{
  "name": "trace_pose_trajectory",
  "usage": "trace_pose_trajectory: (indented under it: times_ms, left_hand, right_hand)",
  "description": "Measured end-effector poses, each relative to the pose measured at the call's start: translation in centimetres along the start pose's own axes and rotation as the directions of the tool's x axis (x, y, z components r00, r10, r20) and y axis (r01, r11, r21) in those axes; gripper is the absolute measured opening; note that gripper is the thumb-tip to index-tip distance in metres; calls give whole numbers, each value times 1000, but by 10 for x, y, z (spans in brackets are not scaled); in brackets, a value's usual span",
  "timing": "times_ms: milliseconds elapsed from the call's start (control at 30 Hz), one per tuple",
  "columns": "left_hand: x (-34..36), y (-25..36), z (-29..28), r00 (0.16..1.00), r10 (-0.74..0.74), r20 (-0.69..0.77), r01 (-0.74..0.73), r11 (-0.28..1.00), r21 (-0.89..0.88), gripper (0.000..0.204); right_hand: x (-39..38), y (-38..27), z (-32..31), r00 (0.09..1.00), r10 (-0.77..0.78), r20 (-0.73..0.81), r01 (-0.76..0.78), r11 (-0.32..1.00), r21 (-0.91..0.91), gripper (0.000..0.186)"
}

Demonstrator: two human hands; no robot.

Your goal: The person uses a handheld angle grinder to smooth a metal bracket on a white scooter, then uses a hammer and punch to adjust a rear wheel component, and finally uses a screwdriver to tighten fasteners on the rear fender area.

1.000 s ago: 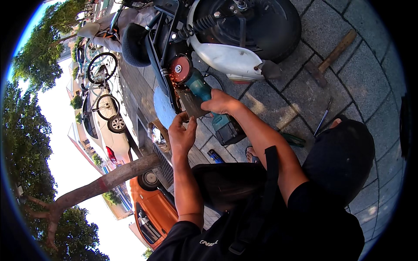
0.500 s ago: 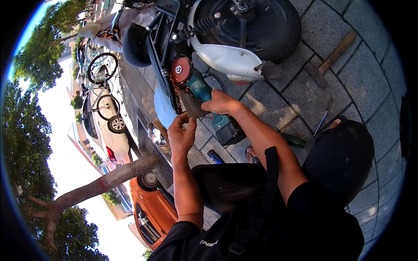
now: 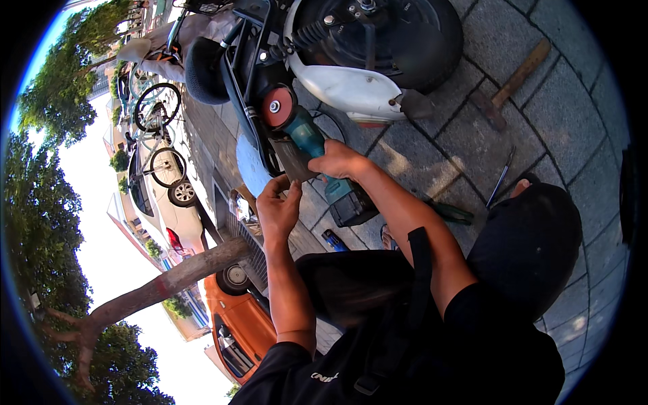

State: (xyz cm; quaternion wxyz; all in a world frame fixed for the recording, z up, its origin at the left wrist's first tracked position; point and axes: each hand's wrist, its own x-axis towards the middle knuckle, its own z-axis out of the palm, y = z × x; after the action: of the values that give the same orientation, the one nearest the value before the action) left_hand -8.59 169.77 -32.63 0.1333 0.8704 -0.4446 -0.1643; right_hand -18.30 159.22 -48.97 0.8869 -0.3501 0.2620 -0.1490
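Note:
My right hand (image 3: pixel 337 160) is wrapped round the body of a green cordless angle grinder (image 3: pixel 307 137) with a dark battery. Its reddish disc (image 3: pixel 277 106) lies close against the black metal frame (image 3: pixel 244 111) of a two-wheeler; whether they touch I cannot tell. Between the grinder and the frame there is a flat brownish plate (image 3: pixel 290 156). My left hand (image 3: pixel 278 208) is closed at the plate's near end, thumb and fingers at its edge. Behind the plate shows a pale blue sheet (image 3: pixel 252 167).
The two-wheeler's black wheel (image 3: pixel 405 40) and white mudguard (image 3: pixel 347 88) are beyond the grinder. On the paving lie a hammer (image 3: pixel 509 88), a screwdriver-like rod (image 3: pixel 501 179), green-handled pliers (image 3: pixel 451 212) and a blue object (image 3: pixel 333 240). A person in a dark cap (image 3: pixel 530 250) is at my right.
Orange sparks at the disc are no longer visible. Grinder, plate and both hands appear slightly further left, as does the two-wheeler in the picture.

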Motion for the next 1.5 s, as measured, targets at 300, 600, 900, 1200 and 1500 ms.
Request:
trace_pose_trajectory:
  times_ms: [300, 600, 900, 1200, 1500]
  left_hand:
    - [0, 3, 0, 1000, -27, 11, 28, 999, -16, 29]
    - [1, -5, 0, 999, -34, 2, 34, 999, -19, 30]
    - [1, -2, 0, 999, -48, 1, 48, 999, -7, 30]
    - [2, -6, 1, 1000, -17, -8, 17, 1000, 6, 30]
    - [1, 0, 0, 999, -39, 3, 39, 999, -16, 30]
  right_hand:
    - [0, -4, -1, 999, 43, -1, -43, 999, -28, 22]
    - [3, -2, -2, 1000, 1, 1, -1, 999, -35, 34]
    - [17, 10, -3, 998, -54, -20, 53, 998, -45, 37]
    - [15, 6, -6, 1000, -23, 4, 23, 994, -104, 41]
    - [4, -4, -3, 999, 13, -41, -18, 993, -121, 19]
